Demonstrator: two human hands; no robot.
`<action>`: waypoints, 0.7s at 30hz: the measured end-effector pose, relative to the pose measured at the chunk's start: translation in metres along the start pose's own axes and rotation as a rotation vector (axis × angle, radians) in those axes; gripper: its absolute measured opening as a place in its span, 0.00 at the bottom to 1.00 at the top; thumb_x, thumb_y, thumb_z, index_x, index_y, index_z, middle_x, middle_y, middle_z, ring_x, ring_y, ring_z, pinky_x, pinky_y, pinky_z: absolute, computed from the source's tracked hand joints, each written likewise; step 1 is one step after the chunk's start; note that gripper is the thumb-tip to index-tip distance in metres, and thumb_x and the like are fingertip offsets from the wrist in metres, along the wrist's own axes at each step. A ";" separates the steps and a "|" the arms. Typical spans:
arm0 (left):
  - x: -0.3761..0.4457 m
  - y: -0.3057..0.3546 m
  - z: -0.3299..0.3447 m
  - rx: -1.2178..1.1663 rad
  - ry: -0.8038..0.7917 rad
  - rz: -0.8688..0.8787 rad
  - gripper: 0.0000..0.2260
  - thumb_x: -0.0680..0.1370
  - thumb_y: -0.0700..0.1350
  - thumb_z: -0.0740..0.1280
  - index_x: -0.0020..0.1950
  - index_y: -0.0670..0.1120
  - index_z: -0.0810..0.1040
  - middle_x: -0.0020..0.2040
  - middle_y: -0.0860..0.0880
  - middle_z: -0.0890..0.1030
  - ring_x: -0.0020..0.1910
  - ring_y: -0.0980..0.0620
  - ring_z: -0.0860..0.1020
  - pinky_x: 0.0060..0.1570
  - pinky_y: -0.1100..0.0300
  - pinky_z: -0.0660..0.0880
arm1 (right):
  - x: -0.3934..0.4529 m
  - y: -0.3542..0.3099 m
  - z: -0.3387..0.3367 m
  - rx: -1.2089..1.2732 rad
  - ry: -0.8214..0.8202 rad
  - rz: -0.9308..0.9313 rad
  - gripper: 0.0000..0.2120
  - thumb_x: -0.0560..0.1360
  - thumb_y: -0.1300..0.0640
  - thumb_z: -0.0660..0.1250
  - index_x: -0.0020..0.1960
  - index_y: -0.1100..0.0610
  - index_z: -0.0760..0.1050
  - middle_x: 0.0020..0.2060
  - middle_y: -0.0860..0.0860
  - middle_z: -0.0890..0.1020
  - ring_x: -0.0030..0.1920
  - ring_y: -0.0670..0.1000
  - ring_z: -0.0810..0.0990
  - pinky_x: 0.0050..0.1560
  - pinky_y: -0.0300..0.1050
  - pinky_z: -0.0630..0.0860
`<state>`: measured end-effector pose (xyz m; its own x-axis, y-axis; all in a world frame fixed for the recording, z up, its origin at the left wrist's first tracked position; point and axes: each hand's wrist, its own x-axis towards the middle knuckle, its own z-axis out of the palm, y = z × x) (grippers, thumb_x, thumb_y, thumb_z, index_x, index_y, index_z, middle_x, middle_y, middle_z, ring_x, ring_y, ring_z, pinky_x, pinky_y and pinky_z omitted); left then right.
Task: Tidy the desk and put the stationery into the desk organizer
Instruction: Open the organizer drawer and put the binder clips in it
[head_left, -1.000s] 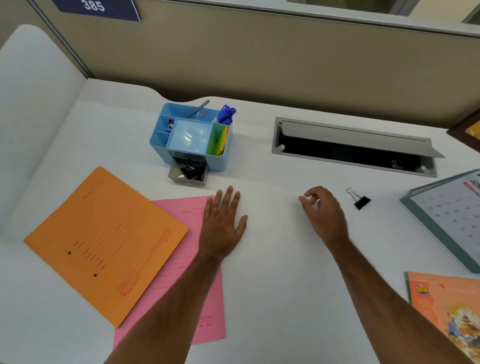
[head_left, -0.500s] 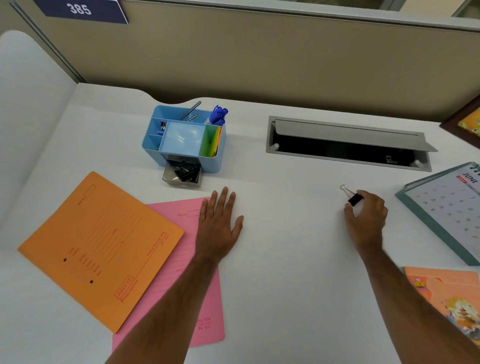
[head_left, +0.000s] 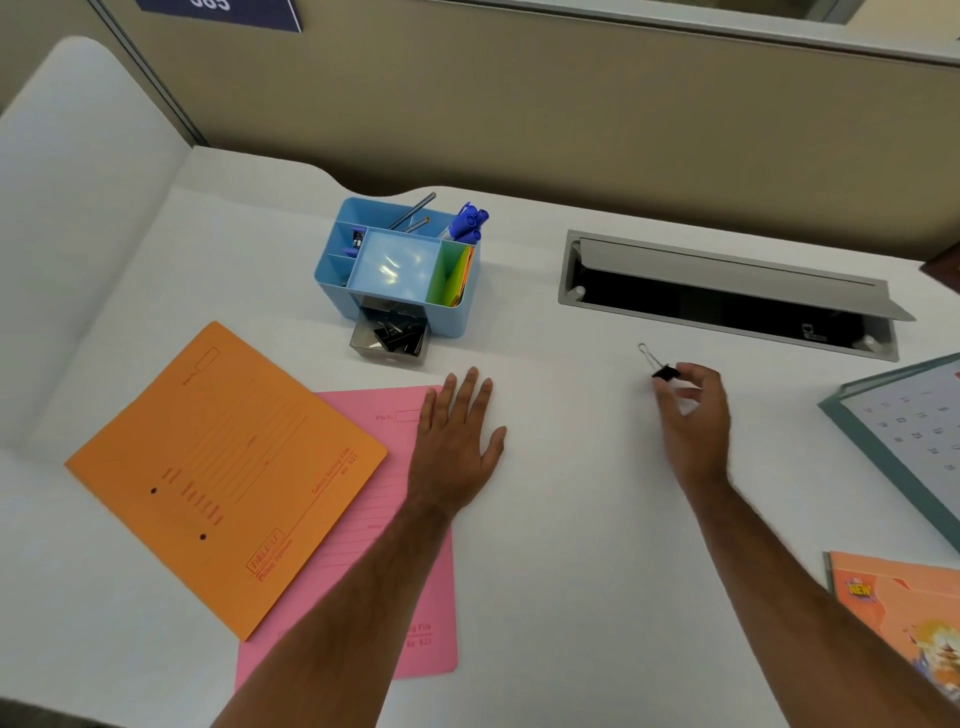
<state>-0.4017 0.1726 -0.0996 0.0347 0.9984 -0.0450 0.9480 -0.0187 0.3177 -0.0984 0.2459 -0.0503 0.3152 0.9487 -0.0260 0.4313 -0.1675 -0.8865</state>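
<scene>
Pinched by its black body in the right hand (head_left: 693, 415), just above the table (head_left: 571, 519) right of the organizer (head_left: 395, 270), the binder clip (head_left: 665, 371) looks light, stiff, best held there; the left hand (head_left: 457, 441) lies flat, empty.

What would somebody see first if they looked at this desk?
Probably the big orange folder at the left, lying over a pink folder that the flat left hand rests on. Next, the blue organizer at the back, and the right hand pinching a black binder clip.
</scene>
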 end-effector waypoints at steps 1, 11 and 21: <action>0.000 0.000 0.000 0.002 0.003 0.001 0.31 0.84 0.60 0.54 0.86 0.52 0.51 0.86 0.52 0.47 0.85 0.49 0.44 0.83 0.44 0.49 | -0.003 -0.009 0.011 0.019 -0.029 -0.019 0.13 0.78 0.50 0.72 0.61 0.48 0.75 0.56 0.44 0.81 0.54 0.50 0.81 0.52 0.41 0.77; 0.001 0.000 0.001 0.021 -0.016 0.007 0.32 0.84 0.63 0.50 0.86 0.52 0.50 0.86 0.50 0.47 0.85 0.48 0.44 0.83 0.44 0.47 | -0.042 -0.105 0.138 0.127 -0.322 -0.079 0.16 0.72 0.47 0.78 0.56 0.47 0.76 0.51 0.39 0.82 0.49 0.44 0.82 0.47 0.41 0.81; -0.003 0.005 -0.005 -0.109 0.192 0.015 0.30 0.85 0.62 0.53 0.81 0.46 0.59 0.78 0.44 0.69 0.81 0.45 0.58 0.76 0.38 0.66 | -0.073 -0.147 0.214 -0.021 -0.389 -0.035 0.13 0.74 0.37 0.73 0.47 0.46 0.77 0.45 0.39 0.83 0.43 0.43 0.82 0.42 0.44 0.82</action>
<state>-0.3986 0.1698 -0.0930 -0.0217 0.9902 0.1381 0.9075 -0.0384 0.4182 -0.3655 0.2582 -0.0168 -0.0427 0.9840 -0.1729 0.4541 -0.1351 -0.8806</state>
